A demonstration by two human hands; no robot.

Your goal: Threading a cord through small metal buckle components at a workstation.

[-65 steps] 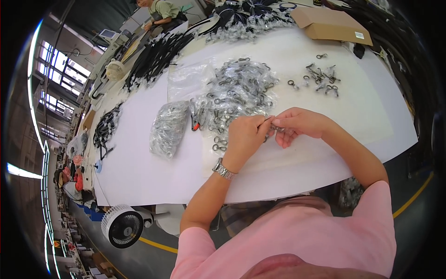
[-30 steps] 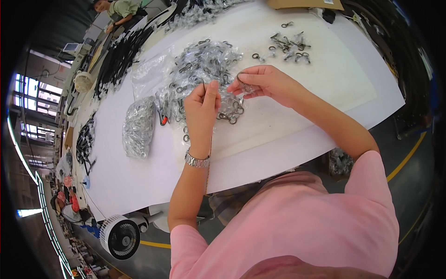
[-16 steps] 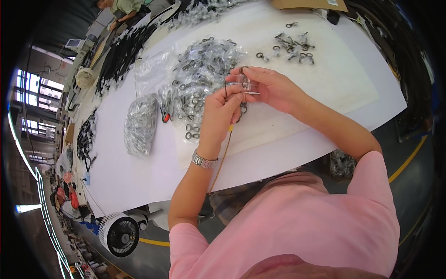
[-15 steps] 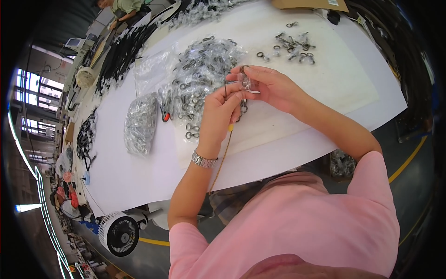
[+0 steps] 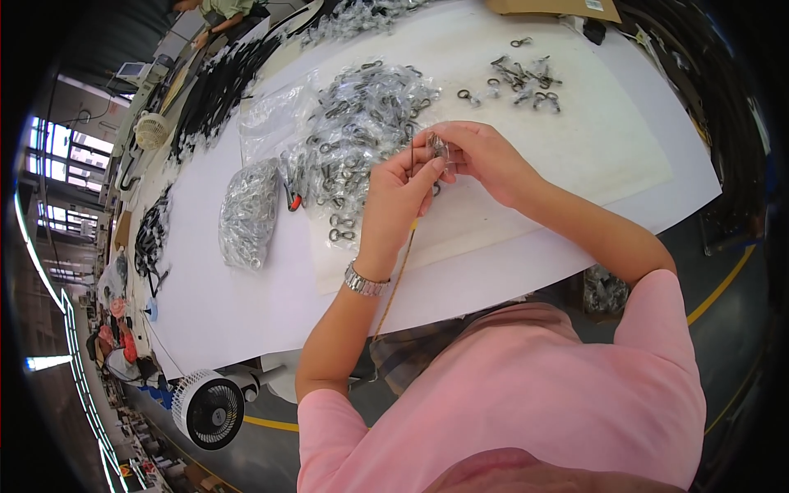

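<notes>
My left hand [image 5: 398, 191], with a metal watch [image 5: 365, 279] at the wrist, and my right hand [image 5: 491, 161] meet over the table. Between their fingertips is a small dark metal ring fitting in clear plastic [image 5: 437, 148], partly covered by the fingers. Both hands are closed on it. A thin dark piece stands up by the left fingers; its kind is unclear. Below the left palm a yellow end [image 5: 414, 223] shows, with a tan cord [image 5: 396, 279] running down to the table edge. A heap of plastic-wrapped metal ring fittings [image 5: 362, 107] lies just beyond the left hand.
Several fittings [image 5: 526, 78] lie apart at the far right. A filled clear bag [image 5: 249, 214] and a red-tipped tool [image 5: 296, 202] sit left of the heap on the white table [image 5: 246, 320]. A fan [image 5: 210, 411] stands front left. Another person [image 5: 220, 15] is at the far left.
Both hands have drawn closer together around the fitting. My right fingers have curled lower, and a pale strip that stuck out between the hands no longer shows.
</notes>
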